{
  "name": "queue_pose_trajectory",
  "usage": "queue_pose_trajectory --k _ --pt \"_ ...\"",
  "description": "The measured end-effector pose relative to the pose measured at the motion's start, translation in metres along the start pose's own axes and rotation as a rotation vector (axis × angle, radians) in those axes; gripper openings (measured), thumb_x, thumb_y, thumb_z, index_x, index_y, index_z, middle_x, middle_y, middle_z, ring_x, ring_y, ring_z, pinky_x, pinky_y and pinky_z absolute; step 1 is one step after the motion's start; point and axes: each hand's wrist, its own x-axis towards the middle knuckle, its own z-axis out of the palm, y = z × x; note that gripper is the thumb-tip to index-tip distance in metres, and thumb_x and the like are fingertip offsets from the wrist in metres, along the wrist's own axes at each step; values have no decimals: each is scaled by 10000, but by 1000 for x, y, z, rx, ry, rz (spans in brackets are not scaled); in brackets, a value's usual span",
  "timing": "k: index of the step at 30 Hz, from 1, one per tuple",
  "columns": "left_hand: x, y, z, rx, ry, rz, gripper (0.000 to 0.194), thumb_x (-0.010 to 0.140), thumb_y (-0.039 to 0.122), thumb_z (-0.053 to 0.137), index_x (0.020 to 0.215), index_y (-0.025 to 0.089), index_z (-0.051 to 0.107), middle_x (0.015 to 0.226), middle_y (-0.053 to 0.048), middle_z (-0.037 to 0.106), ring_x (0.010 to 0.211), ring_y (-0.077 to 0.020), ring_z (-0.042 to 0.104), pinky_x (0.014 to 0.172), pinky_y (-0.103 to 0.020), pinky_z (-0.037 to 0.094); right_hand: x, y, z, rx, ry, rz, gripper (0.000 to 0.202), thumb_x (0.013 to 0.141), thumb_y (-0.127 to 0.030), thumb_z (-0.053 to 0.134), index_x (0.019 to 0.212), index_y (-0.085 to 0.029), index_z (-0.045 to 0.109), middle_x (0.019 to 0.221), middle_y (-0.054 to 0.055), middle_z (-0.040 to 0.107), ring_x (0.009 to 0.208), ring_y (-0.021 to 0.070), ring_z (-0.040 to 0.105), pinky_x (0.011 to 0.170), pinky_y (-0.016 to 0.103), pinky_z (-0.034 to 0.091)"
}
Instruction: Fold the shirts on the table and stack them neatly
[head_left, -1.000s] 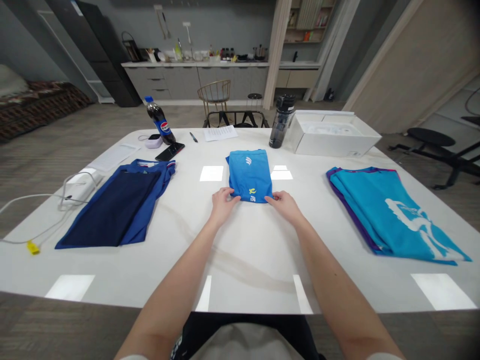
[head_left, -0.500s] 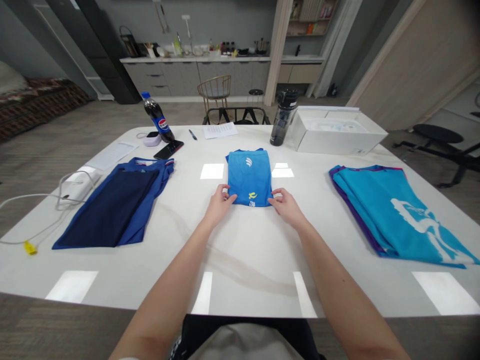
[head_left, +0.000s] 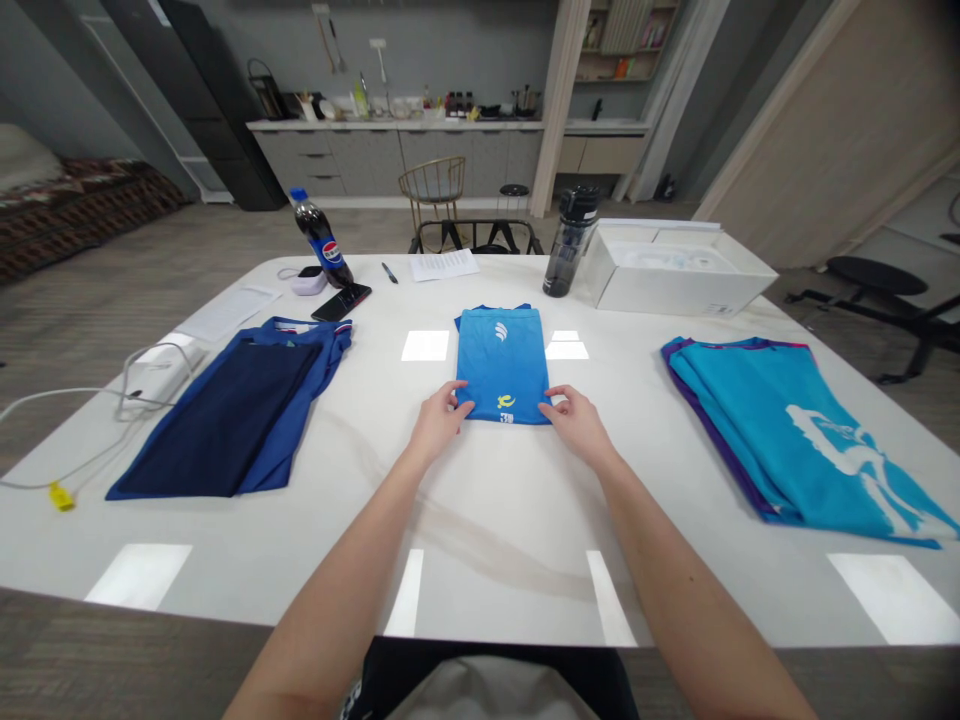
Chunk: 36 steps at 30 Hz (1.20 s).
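A folded blue sports garment (head_left: 502, 355) lies flat at the middle of the white table (head_left: 495, 520). It has a white logo near its far edge and yellow and white prints by its near edge; a darker blue piece peeks out behind it. My left hand (head_left: 441, 420) pinches the near left corner between thumb and fingers. At the near right corner, my right hand (head_left: 577, 420) holds the cloth the same way.
Folded navy and blue clothes (head_left: 232, 420) lie left, beside a white power strip (head_left: 161, 375) with cables. Turquoise and purple clothes (head_left: 795, 430) lie right. Farther back are a cola bottle (head_left: 322, 240), a phone (head_left: 342, 302), papers (head_left: 444, 264), a dark tumbler (head_left: 568, 245) and a white box (head_left: 675, 275).
The garment's near edge has been drawn slightly toward me and looks straighter and flatter. Both hands keep hold of its near corners. The whole view has shifted slightly.
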Motion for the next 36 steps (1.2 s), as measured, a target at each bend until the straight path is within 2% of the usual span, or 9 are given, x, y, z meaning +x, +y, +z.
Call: queue_pose_trajectory --k 3,6,13,19,23,27,31,34,36 --pt "1 0 -1 40 19 -11 359 832 406 655 1147 236 679 625 67 566 482 -115 506 566 -249 410 -1 -1 0 -57 -2 -2 170 824 -382 619 943 -261 604 587 -50 619 591 188 592 607 281 405" --pt "0 1 -5 96 28 -39 288 829 368 658 1082 232 683 554 77 536 521 -136 518 578 -249 389 -3 -2 -2 -107 -54 -5 105 828 -339 621 887 -266 573 546 -66 578 569 178 579 594 272 384" --pt "-12 9 -10 334 -35 -25 174 854 275 658 1027 254 662 654 31 631 658 -182 612 643 -270 406 -2 1 -6 -171 -120 -3 119 808 -306 682 770 -249 583 598 -45 618 602 162 597 604 259 394" --pt "-22 22 -11 471 -71 -35 203 856 233 638 1057 253 661 759 -11 670 753 -214 650 690 -287 439 -10 -2 -7 -205 -113 -26 119 805 -278 693 773 -245 583 619 -42 622 630 161 603 603 252 392" --pt "-60 24 -17 471 -152 -44 306 846 252 637 1151 255 620 733 -1 659 734 -221 647 654 -286 421 -50 -4 -15 -198 -219 -37 130 802 -246 683 758 -245 560 578 -52 590 585 156 577 586 256 382" --pt "-127 12 -21 421 -232 -66 475 853 298 616 1316 263 517 717 20 649 702 -219 642 613 -282 383 -116 3 -31 -155 -391 0 95 814 -259 658 796 -255 565 558 -60 588 552 162 569 568 265 382" --pt "-184 5 -25 464 -282 -73 469 901 356 562 1361 297 497 720 18 641 698 -231 639 613 -301 373 -172 13 -43 -150 -494 21 62 836 -300 645 838 -266 593 618 -42 654 603 182 614 591 276 402" --pt "-196 8 -30 540 -257 -22 489 925 394 546 1402 310 479 843 -12 672 762 -242 657 662 -321 423 -185 15 -46 -183 -440 11 111 853 -358 650 823 -263 600 604 -33 635 592 187 601 583 282 394" --pt "-183 13 -32 596 -169 76 507 940 419 539 1425 291 466 1040 -66 680 914 -262 669 773 -348 472 -173 13 -46 -237 -330 -6 169 877 -431 640 868 -262 621 639 -17 650 611 194 613 590 287 397"
